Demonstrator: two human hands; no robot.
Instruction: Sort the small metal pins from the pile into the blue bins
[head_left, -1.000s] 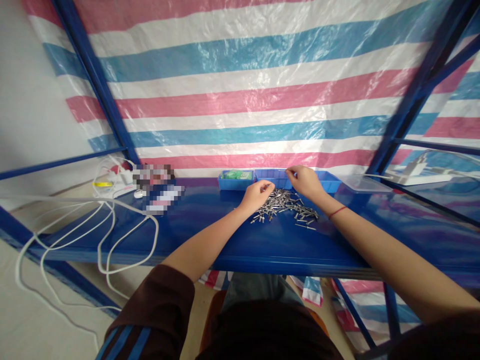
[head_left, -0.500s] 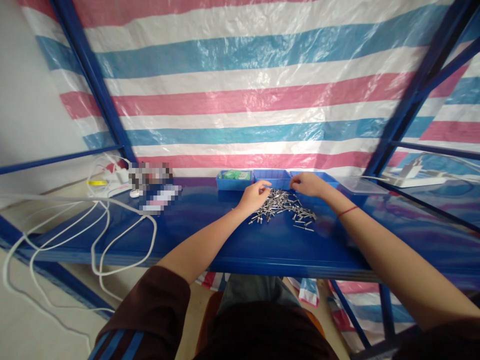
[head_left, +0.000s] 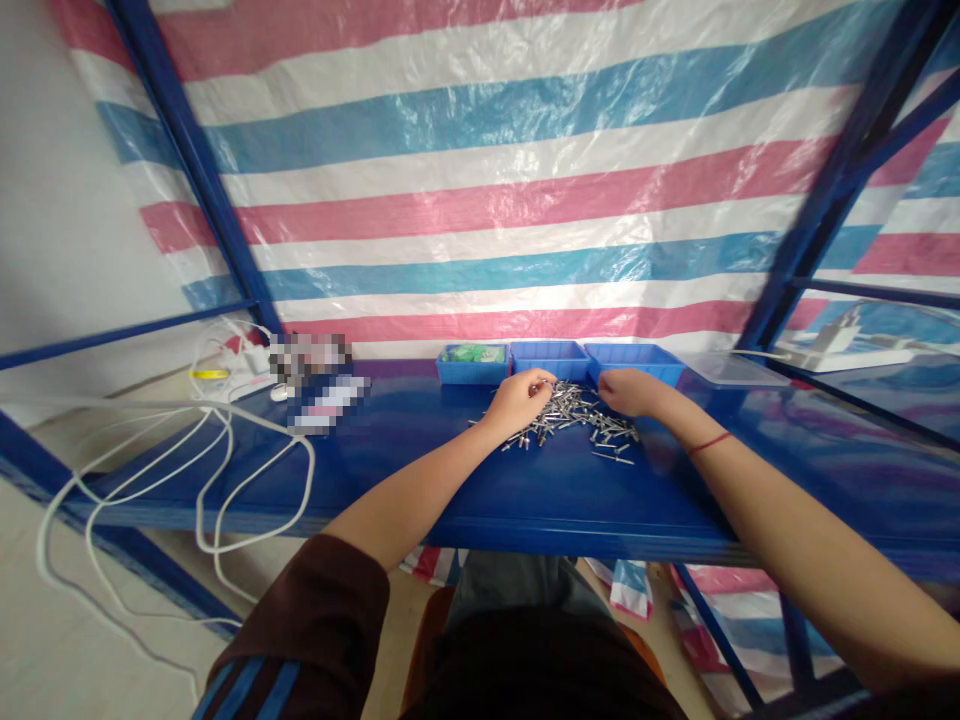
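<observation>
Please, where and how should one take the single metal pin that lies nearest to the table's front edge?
I would pinch the metal pin by the middle of its shaft, coming from above on the near side: it is thin, lies flat and roughly crosswise on the blue table, and the pile is just behind it.

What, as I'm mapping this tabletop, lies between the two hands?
The head view shows part of a pile of metal pieces between left hand and right hand.
</observation>
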